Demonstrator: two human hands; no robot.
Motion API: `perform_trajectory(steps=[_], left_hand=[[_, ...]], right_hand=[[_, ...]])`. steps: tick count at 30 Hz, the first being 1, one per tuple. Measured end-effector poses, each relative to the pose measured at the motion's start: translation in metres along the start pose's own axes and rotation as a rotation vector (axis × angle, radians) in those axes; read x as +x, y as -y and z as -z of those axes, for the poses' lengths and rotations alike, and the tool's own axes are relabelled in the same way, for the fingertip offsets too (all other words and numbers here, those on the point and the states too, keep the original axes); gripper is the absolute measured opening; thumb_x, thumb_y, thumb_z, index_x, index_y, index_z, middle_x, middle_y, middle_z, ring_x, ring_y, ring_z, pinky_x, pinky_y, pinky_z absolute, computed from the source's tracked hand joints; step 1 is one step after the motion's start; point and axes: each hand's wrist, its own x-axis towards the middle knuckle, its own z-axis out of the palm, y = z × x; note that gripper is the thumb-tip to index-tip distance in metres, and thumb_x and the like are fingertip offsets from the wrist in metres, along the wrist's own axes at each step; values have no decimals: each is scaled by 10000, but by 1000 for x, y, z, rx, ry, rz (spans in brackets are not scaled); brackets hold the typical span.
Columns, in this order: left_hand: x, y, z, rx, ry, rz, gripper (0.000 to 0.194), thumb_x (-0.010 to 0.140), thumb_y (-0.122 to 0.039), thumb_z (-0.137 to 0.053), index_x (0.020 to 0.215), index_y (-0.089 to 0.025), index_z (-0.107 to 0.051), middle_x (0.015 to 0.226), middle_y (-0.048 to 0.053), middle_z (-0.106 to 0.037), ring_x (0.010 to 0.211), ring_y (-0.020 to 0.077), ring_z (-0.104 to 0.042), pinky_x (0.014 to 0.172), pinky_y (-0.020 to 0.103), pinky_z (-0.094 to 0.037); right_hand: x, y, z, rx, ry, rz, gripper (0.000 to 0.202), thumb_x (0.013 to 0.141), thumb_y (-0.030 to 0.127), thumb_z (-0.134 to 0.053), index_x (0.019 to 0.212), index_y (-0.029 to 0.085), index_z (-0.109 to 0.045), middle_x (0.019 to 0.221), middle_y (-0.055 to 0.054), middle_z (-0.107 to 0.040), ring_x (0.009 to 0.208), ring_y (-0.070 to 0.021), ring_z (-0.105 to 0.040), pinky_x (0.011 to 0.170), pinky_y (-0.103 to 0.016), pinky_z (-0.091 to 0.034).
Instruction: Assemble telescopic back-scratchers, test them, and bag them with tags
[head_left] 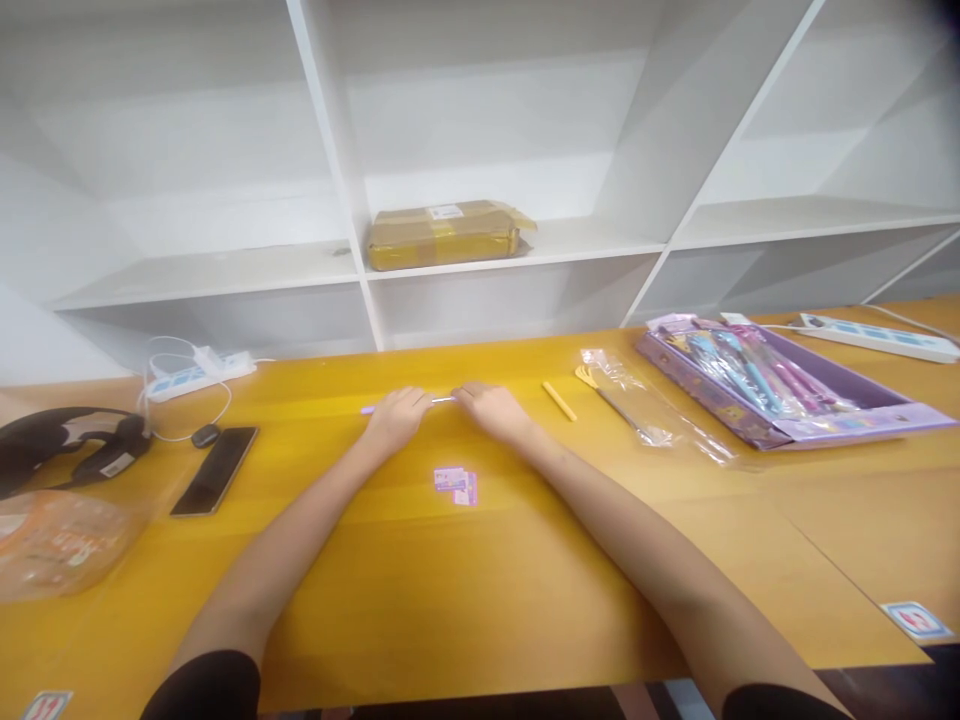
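Both hands meet over the back middle of the yellow-brown table. My left hand (399, 415) is closed around a thin stick with a purple end (367, 410) that pokes out on its left. My right hand (491, 408) has its fingers closed on the other end of this stick, whose metallic part (442, 400) shows between the hands. Two small purple printed cards (457, 484) overlap on the table below the hands. Just right of my right hand lies a yellow rod (559, 401). Beyond it is a metal stick with a yellow claw-like head (611, 400), beside clear plastic wrapping (701, 435).
A purple box (720, 415) of wrapped sticks stands at the right. Power strips (199, 375) lie at both back sides. A phone (215, 470), a black strap-like item (112, 440) and an orange plastic bag (60, 545) are at the left. White shelves hold a taped parcel (448, 235).
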Motion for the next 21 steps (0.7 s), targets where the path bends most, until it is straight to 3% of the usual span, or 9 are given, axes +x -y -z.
perform_trajectory(steps=[11, 21], left_hand=[[3, 7, 5, 0, -54, -30, 330, 1145, -295, -429, 1003, -195, -709, 829, 62, -662, 784, 224, -562, 698, 374, -371], [9, 15, 20, -3, -73, -25, 319, 1146, -326, -430, 1055, -217, -716, 837, 61, -680, 795, 213, -581, 702, 362, -368]], right_hand=[[-1, -3, 2, -8, -22, 10, 319, 1140, 218, -399, 1298, 170, -672, 1166, -142, -731, 1011, -209, -659, 714, -277, -393], [-2, -5, 10, -8, -109, 33, 384, 1181, 305, -326, 1299, 172, -666, 1078, -123, -726, 950, -193, -647, 688, -288, -342]])
